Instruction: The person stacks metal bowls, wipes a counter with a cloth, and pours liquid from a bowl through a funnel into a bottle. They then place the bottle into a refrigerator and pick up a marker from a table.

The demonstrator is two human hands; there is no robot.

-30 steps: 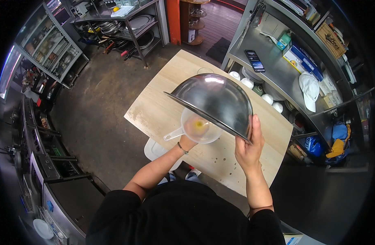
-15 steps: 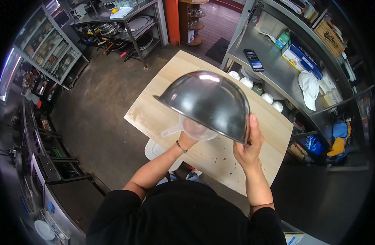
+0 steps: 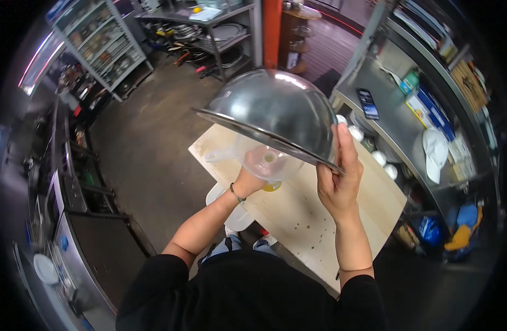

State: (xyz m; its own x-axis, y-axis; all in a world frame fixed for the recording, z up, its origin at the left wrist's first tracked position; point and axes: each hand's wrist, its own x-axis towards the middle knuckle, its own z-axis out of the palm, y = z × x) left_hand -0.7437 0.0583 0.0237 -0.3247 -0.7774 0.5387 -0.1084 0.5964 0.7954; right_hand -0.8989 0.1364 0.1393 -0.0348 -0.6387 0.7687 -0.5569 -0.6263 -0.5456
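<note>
Above the wooden table (image 3: 314, 215): a steel bowl (image 3: 275, 113) tipped nearly upside down, rim clamped at its near edge by the right hand (image 3: 337, 185), thumb over the outside and fingers curled beneath. Just under the bowl's rim: a clear plastic funnel (image 3: 264, 160) gripped from below by the left hand (image 3: 247, 181), fingers mostly hidden yet evidently wrapped round it, a trace of yellow liquid at the spout. Apparently the final draining of the bowl; next, probably righting it above the table.
</note>
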